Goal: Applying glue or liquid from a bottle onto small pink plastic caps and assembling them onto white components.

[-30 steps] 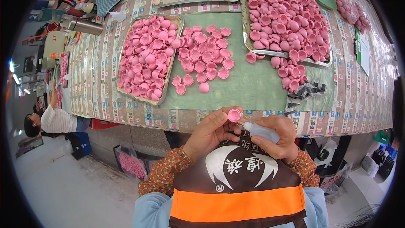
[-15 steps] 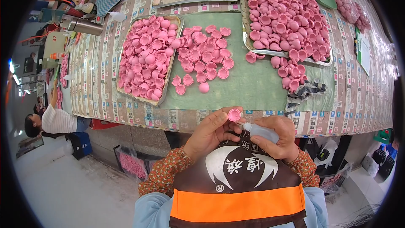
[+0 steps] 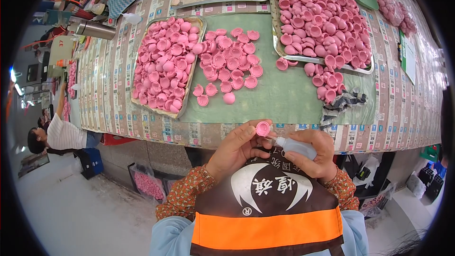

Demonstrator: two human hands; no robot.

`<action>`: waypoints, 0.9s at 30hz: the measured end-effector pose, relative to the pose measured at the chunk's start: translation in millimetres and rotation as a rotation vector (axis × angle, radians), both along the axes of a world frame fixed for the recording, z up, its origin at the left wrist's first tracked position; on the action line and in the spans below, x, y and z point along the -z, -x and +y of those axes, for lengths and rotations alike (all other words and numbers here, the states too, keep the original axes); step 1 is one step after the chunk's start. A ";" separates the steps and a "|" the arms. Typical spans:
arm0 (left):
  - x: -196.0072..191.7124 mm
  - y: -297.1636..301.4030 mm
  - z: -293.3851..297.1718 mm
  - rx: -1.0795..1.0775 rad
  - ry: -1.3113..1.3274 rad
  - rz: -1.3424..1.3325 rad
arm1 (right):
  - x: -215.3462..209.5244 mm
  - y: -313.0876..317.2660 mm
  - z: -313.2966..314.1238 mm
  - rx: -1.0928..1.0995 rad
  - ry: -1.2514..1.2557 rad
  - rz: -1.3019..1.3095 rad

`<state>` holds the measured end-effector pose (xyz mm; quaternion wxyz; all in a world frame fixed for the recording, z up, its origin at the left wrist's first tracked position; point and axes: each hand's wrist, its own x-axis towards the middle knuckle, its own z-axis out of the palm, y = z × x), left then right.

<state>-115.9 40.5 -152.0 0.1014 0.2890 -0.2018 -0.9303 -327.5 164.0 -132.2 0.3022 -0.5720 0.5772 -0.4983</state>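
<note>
1. Far left, a co-worker (image 3: 66, 135) in a striped top sits by the desk (image 3: 111, 95), one arm stretched out along it.
2. Near the desk's left end a steel flask (image 3: 96, 30) lies on its side.
3. Next comes the left tray (image 3: 204, 29), heaped with pink shells (image 3: 166, 66), some cupped side up, others round side up.
4. Just right of it, more shells lie loose on the green mat (image 3: 275, 99), a few set apart toward the near edge.
5. The left hand (image 3: 235, 144) is nearly closed: thumb and forefinger pinch one pink cup (image 3: 263, 129) by its side, hollow facing up toward the camera, while the other fingers curl loosely below. The cup is held in the air at the desk's near edge, in front of the apron (image 3: 265, 204).
6. The right hand (image 3: 318, 150) is wrapped around a clear squeeze bottle (image 3: 300, 148), thumb on the near side and fingers on the far side. Its nozzle points left at the cup; whether the tip touches cannot be told.
7. On the right, the right tray (image 3: 308, 59) is piled with shells, several spilled before it beside a crumpled striped rag (image 3: 339, 106).
</note>
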 end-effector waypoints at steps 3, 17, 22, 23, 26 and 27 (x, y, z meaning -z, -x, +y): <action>1.0 -0.8 0.4 -0.015 -0.023 0.026 | -2.0 0.1 4.4 0.054 -0.044 -0.071; 0.7 -3.9 1.8 -0.063 -0.027 -0.017 | 1.1 -3.9 2.0 0.026 -0.021 -0.010; 0.0 -3.4 1.6 -0.055 -0.014 -0.013 | 1.6 -3.9 1.7 0.022 -0.019 0.020; -0.3 -2.9 1.4 -0.049 -0.008 -0.013 | 2.8 -4.0 2.4 0.020 -0.024 0.021; -0.1 -3.1 1.4 -0.051 -0.015 -0.016 | 3.3 -4.0 2.5 0.017 -0.028 0.019; 0.2 -3.6 1.6 -0.051 -0.014 -0.017 | 3.1 -4.0 2.5 0.018 -0.029 0.016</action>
